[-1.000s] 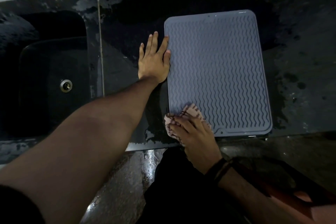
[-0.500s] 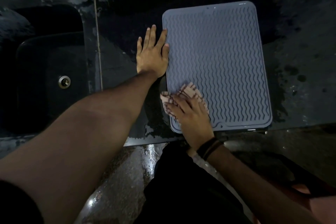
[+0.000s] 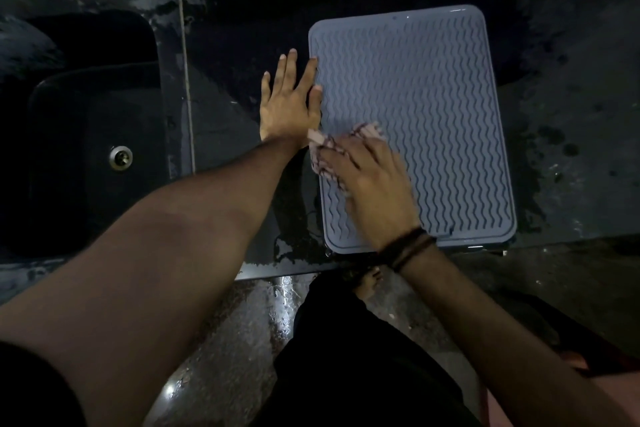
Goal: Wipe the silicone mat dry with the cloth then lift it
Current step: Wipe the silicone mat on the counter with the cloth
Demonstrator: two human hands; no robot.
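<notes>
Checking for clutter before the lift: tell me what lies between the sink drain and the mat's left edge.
In the head view, between the sink drain and the silicone mat lie wet dark countertop and the left hand, flat, fingertips touching the mat's edge.

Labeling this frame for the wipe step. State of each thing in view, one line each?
silicone mat: flat on the counter, not lifted.
cloth: bunched under the right hand, on the mat's left side.
right hand: pressing the cloth, motion-blurred.
left hand: open, flat, fingertips on the mat's left edge.
counter: wet patches around the mat.
sink: looks empty, drain visible.
</notes>
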